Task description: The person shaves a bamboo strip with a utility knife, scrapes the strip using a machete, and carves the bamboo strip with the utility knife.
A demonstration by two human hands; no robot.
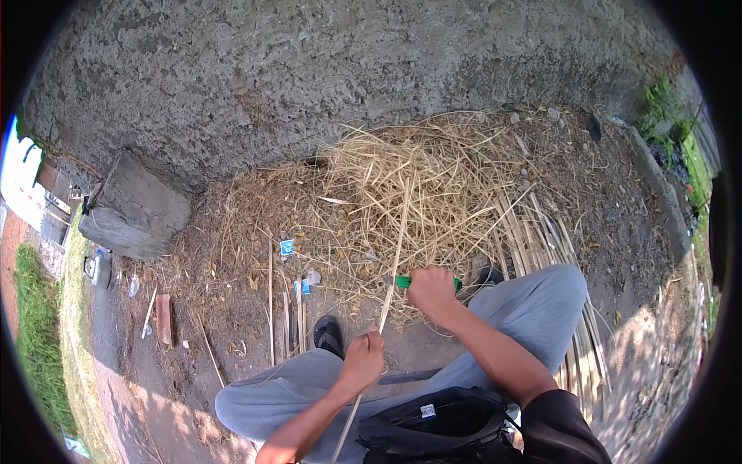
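My left hand (363, 361) grips a long thin pale cane strip (396, 255) that runs from below my knees up over a heap of dry shavings. Just to the right, my right hand (433, 290) is closed on a green-handled knife (404, 281), held against the strip. The blade is hidden by the strip and hand. Both hands sit above my grey-trousered knees (533, 309), and a black shoe (328, 335) shows between them.
A heap of dry straw-like shavings (417, 185) lies against a rough concrete wall (325, 69). A bundle of split cane strips (541, 240) rests to the right. A concrete block (135, 209) stands left, with a few cut sticks (286, 317) on the dirt. A black bag (440, 425) sits in my lap.
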